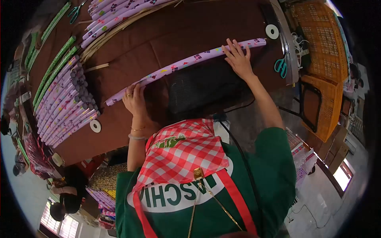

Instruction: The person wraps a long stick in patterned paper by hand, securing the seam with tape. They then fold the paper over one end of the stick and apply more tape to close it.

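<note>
A long lilac roll of patterned wrapping paper (190,60) lies slantwise across the brown-covered table (131,51). My left hand (135,101) is at its near left end, fingers curled over the paper. Toward the other end, my right hand (239,59) rests on the roll with its fingers spread. Between my arms, a black mesh-like panel (198,91) sits at the table's near edge. Just past the roll's right end is a white tape reel (272,31), with teal-handled scissors (280,68) nearer me.
Stacked lilac rolls (63,107) and green rolls (53,73) lie at the left, by another white reel (95,126). More lilac rolls (115,14) and thin brown strips (119,29) lie at the back. A woven orange chair (321,43) stands right of the table.
</note>
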### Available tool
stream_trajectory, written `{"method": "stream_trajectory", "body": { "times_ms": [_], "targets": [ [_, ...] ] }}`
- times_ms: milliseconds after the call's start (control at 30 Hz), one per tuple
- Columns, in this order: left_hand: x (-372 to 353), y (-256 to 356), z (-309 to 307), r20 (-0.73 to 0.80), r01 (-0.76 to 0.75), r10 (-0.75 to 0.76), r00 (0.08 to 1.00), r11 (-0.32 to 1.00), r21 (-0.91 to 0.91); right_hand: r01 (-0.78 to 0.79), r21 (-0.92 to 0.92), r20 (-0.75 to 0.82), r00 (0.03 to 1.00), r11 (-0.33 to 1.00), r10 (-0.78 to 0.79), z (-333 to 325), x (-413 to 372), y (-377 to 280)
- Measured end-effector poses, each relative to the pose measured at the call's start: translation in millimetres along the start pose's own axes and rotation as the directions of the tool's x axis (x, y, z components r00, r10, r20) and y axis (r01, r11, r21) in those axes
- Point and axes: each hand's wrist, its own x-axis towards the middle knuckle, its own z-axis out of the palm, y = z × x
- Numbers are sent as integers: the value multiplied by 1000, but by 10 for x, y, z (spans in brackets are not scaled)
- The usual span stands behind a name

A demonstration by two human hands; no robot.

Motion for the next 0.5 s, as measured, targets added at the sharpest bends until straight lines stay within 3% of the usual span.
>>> {"method": "stream_trajectory", "body": {
  "times_ms": [167, 233, 500],
  "targets": [
    [-5, -6, -10, -15, -31, 33, 999, 997, 67, 141, 27, 35, 989, 990, -142, -67, 142, -71],
    [12, 17, -34, 33, -56, 50, 998, 975, 217, 174, 39, 34, 984, 984, -175, -70, 225, -85],
    [-6, -17, 6, 46, -44, 37, 998, 984, 175, 245, -22, 16, 970, 969, -244, -87, 254, -71]
  ]
}}
